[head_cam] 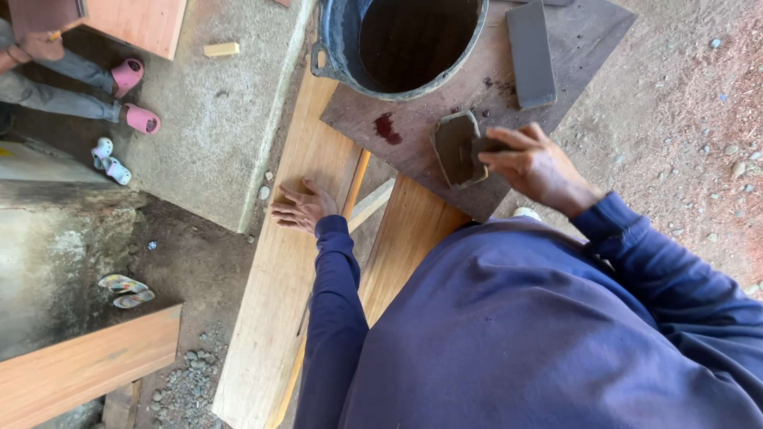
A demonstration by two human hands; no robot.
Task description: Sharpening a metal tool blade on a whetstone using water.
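So the person's right hand (534, 163) has its fingers pinched around a small dark flat piece (486, 146), prob a blade or bit of metal, hard to tell bc the hand covers most of it. That piece is pressed against a worn grey sharpening stone (455, 148) w/ a dished-out top, sitting near the front edge of a dark plywood sheet (584, 36). Reddish wet spot (385, 127) on the sheet just left of the stone.

Left hand (302, 207) is flat, fingers spread wide, palm down on a long pale wooden plank (274, 318), holding nothing. A second plank (405, 238) runs beside it, tucked under the plywood's front corner.

At the back of the sheet there's a big black bucket (334, 40), inside looks dark, w/ a long grey rectangular stone (530, 52) lying to its right, near the sheet's far edge.

Other stuff: someone else's legs in grey w/ pink slippers (131, 95) on the concrete top left, small white sandals (110, 163) nearby, colourful flip-flops (125, 290) on the dirt, another board (87, 365) at bottom left.
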